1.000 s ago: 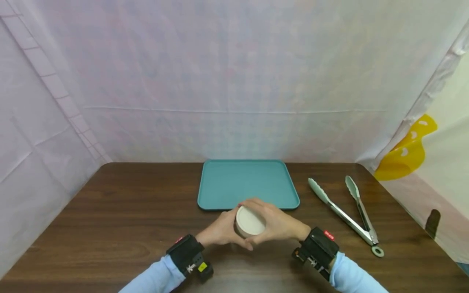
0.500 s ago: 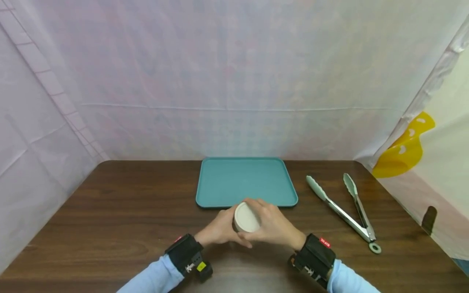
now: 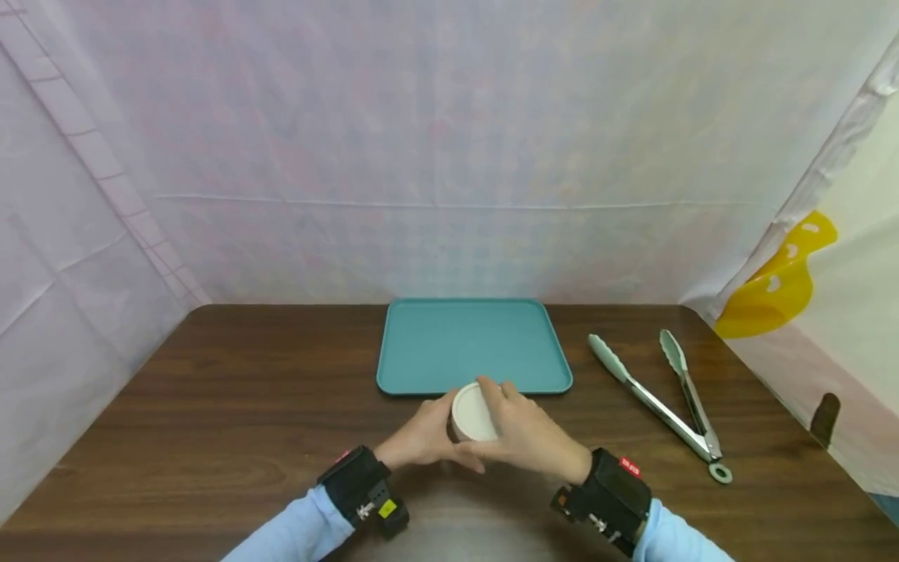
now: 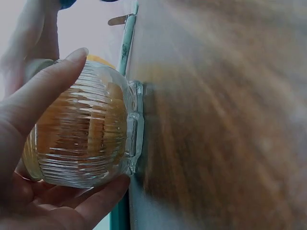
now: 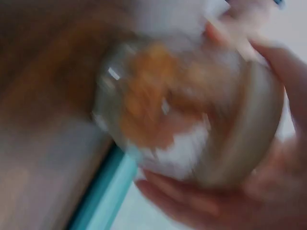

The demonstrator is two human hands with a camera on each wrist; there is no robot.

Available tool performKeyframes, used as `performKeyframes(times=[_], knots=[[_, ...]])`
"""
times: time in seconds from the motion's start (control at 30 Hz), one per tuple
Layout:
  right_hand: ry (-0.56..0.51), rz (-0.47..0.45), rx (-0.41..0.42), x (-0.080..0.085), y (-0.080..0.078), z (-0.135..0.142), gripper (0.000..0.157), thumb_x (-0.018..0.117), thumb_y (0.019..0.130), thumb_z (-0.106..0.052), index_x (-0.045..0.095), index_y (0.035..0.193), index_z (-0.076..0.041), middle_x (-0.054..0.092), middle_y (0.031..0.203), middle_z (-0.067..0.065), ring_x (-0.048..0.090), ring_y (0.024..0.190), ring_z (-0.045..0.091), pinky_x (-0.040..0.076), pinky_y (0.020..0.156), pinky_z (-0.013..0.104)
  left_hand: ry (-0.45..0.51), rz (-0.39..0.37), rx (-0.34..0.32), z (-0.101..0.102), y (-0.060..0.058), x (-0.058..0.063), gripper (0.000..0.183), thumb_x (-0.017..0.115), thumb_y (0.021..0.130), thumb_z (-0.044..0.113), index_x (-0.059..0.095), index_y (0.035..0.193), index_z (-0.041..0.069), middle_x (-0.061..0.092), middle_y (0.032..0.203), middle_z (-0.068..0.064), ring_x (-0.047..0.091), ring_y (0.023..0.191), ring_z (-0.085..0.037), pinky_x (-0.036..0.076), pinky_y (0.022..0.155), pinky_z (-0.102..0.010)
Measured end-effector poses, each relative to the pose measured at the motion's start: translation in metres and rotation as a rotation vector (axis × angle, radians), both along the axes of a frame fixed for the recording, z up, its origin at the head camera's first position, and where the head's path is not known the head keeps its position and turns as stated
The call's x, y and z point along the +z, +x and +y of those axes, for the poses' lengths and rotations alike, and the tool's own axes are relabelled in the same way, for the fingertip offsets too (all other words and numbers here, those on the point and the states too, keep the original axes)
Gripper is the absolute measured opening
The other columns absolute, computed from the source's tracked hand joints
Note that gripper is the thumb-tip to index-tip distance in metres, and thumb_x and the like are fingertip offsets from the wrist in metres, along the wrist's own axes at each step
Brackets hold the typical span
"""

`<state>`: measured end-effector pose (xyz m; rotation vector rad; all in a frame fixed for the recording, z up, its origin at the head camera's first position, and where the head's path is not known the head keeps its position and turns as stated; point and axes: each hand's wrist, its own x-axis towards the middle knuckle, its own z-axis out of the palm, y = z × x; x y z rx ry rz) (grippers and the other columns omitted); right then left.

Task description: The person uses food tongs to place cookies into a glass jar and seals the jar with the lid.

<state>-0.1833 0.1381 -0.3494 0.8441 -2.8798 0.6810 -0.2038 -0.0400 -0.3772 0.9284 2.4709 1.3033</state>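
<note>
A ribbed clear glass jar (image 4: 88,132) with orange-brown pieces inside stands upright, its base right at the wooden table. From the head view mostly its off-white lid (image 3: 472,412) shows, just in front of the tray. My left hand (image 3: 426,435) grips the jar's body, thumb on one side and fingers on the other in the left wrist view. Around the lid curls my right hand (image 3: 528,437), thumb at the near side and fingertips over the far rim. The right wrist view is blurred, with the lid (image 5: 256,127) between that hand's thumb and fingers.
A teal tray (image 3: 474,343) lies behind the hands at the table's back edge. Spread metal tongs with pale green tips (image 3: 609,357) lie to the right on the brown table (image 3: 232,406). A yellow cutout shape (image 3: 776,293) is beyond the right edge, near the cloth walls.
My right hand has turned on the lid, its fingers shifting along the rim. The left hand keeps its hold on the jar. Tray and tongs lie as before.
</note>
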Motion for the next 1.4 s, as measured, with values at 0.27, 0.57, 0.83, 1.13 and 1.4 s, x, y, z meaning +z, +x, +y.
performKeyframes(times=[0.27,0.57,0.83,1.13,1.4], knots=[[-0.185,-0.322,0.278,0.011,-0.022,0.029,0.101,0.074,0.068,-0.043,0.011,0.144,-0.021,0.026,0.141,0.014,0.039,0.119,0.026,0.048,0.083,0.036,-0.002,0.011,0.014,-0.001,0.002,0.001,0.094,0.085,0.056,0.026,0.034,0.132,0.004,0.051,0.123,-0.011,0.05,0.11,-0.025,0.042,0.094,-0.04],[-0.249,-0.24,0.323,-0.005,-0.029,0.023,0.085,0.075,0.068,-0.035,0.033,0.135,-0.007,0.046,0.127,0.002,0.047,0.11,0.019,0.048,0.084,0.031,-0.008,0.034,0.002,0.0,0.001,-0.001,0.095,0.084,0.056,0.028,0.033,0.132,0.003,0.049,0.125,-0.011,0.049,0.111,-0.025,0.044,0.093,-0.037],[-0.287,-0.109,0.25,-0.009,-0.022,0.015,0.075,0.075,0.066,-0.032,0.042,0.127,-0.006,0.054,0.118,0.002,0.053,0.103,0.016,0.051,0.081,0.028,-0.003,0.034,0.013,-0.001,0.001,0.001,0.094,0.085,0.055,0.028,0.035,0.13,0.003,0.05,0.123,-0.011,0.05,0.11,-0.025,0.044,0.093,-0.039],[-0.244,0.031,0.097,-0.009,-0.007,0.005,0.065,0.074,0.066,-0.038,0.049,0.119,-0.008,0.059,0.103,0.0,0.058,0.085,0.011,0.051,0.065,0.019,0.011,0.003,0.024,0.001,0.002,0.0,0.092,0.085,0.055,0.027,0.037,0.13,0.004,0.052,0.122,-0.011,0.051,0.109,-0.025,0.044,0.092,-0.039],[-0.114,0.205,-0.082,-0.011,0.005,-0.004,0.075,0.071,0.067,-0.045,0.048,0.119,0.005,0.06,0.102,0.016,0.061,0.076,0.02,0.051,0.053,0.019,0.001,-0.004,0.033,0.001,0.002,0.001,0.093,0.085,0.056,0.027,0.036,0.132,0.004,0.052,0.122,-0.01,0.05,0.109,-0.025,0.044,0.092,-0.037]])
